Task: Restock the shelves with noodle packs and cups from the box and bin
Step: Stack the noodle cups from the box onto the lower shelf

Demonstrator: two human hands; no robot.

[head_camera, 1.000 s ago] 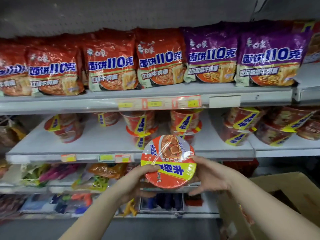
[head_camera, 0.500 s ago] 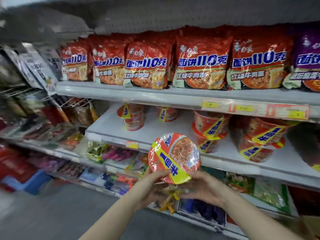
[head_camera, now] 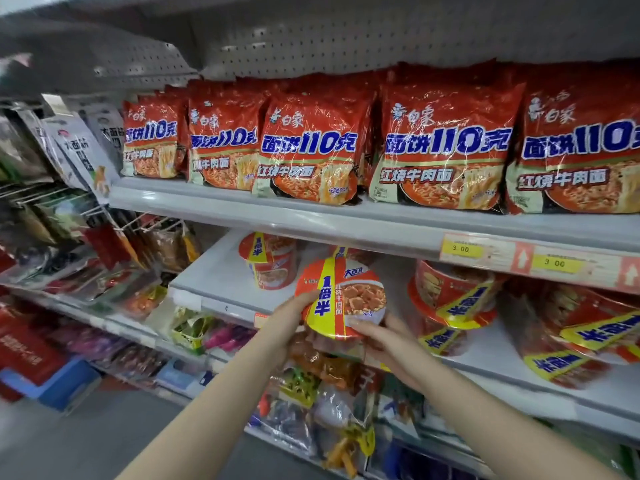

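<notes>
A: Left hand (head_camera: 289,315) and right hand (head_camera: 375,336): both are curled round one noodle cup (head_camera: 341,299), lid tilted toward the camera, held just in front of the middle shelf (head_camera: 221,275)

B: Placement advised?

A: A bare patch is seen between the upright cup (head_camera: 270,259) at the back left and the tipped cups (head_camera: 450,299) to the right. It is judged that the cup should be levelled, slid base-first into that patch, label outward, and released only once it is seated clear of the neighbours
</notes>
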